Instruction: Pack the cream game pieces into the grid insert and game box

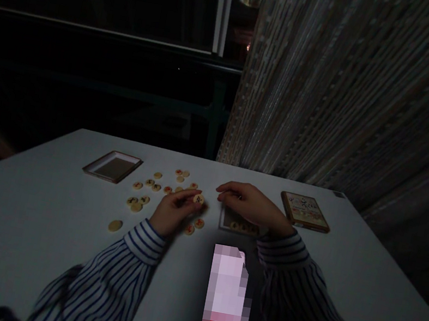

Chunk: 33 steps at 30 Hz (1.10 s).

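Observation:
My left hand [174, 211] pinches a round Chinese chess piece [198, 199] between thumb and fingertips, its dark character facing up. Other pieces with red or dark characters lie loose around that hand, among them a red-marked piece [199, 223] and a blank-faced piece [115, 226]. My right hand [250, 203] hovers over a dark, light-edged board or tray [228, 223], its fingers loosely bent and apart, with no piece visible in them. Several pieces [243, 227] stand in a row along that tray's near edge, partly under the right hand's shadow.
An open shallow box [112, 166] lies at the table's far left. A printed box [305, 212] rests at the right. A blurred-out pale object [225, 301] lies near the front of the white table [38, 240]. Behind hangs a string curtain [294, 86] beside a dark window.

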### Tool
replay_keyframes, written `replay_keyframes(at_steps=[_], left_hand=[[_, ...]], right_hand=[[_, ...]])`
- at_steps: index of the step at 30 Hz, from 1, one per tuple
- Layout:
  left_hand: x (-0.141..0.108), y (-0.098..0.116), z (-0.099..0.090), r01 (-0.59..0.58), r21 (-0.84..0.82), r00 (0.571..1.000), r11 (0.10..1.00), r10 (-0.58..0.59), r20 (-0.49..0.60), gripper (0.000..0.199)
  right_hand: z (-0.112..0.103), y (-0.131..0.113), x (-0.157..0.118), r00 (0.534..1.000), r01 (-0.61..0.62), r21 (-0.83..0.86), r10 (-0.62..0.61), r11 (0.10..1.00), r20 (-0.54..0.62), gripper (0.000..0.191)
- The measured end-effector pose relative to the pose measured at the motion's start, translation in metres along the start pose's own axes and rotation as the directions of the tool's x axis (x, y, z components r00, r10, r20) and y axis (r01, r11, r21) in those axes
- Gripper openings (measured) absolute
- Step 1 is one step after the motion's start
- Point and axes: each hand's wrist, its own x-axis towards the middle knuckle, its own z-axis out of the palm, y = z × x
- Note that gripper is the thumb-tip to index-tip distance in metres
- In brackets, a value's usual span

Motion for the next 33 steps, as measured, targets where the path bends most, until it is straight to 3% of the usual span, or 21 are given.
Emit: replay_keyframes(at_steps=[10,21,28,33], left_hand=[[0.022,0.01,0.007,0.049,0.047,0.98,0.998,-0.057,0.19,0.045],[0.047,0.035,0.027,0.033,0.071,0.98,0.997,-0.046,0.193,0.046],[0.055,0.028,0.036,0.089,0.027,0.96,0.996,-0.093,0.264,0.041],[0.058,0.022,0.038,0.08,0.039,0.948,0.996,-0.088,0.307,0.036]], right_hand=[[-0.007,0.001,-0.004,0.997,0.036,-0.139,-0.044,0.99,-0.056,0.026],[-0.017,0.002,-0.008,0.995,-0.012,-0.154,-0.003,0.988,-0.101,0.026],[-0.024,0.005,-0.01,0.991,-0.041,-0.157,0.02,0.987,-0.13,0.027],[-0.026,0.013,-0.008,0.985,-0.03,-0.267,-0.017,0.963,-0.172,0.025]])
